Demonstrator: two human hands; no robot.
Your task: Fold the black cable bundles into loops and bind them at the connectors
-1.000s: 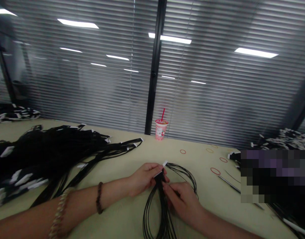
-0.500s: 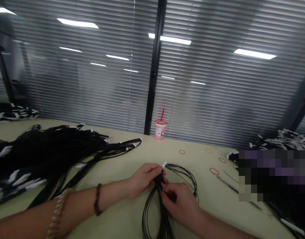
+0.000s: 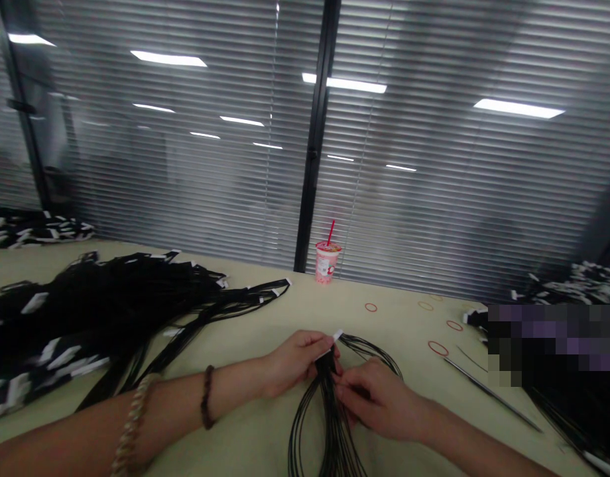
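A bundle of thin black cables (image 3: 329, 424) hangs down in loops in front of me, with a white end piece (image 3: 338, 335) at its top. My left hand (image 3: 301, 361) is closed round the upper part of this bundle, thumb on top near the white end. Just below and to the right, my right hand (image 3: 379, 401) pinches at the same cables, its fingertips touching the strands. What exactly lies between the right fingertips is hidden. One loop of cables (image 3: 372, 348) curves out behind my right hand.
A large pile of black cables (image 3: 136, 298) with white ends covers the left side. More cables (image 3: 573, 391) lie at the right, partly pixelated. Near them are a thin metal rod (image 3: 491, 394) and several rubber bands (image 3: 437, 348). A pink cup (image 3: 327, 264) with a straw stands by the blinds.
The whole view has shifted slightly, so everything sits a little further right and lower. Both hands stay on the cable bundle, with the right fingers still pinching beside the left hand.
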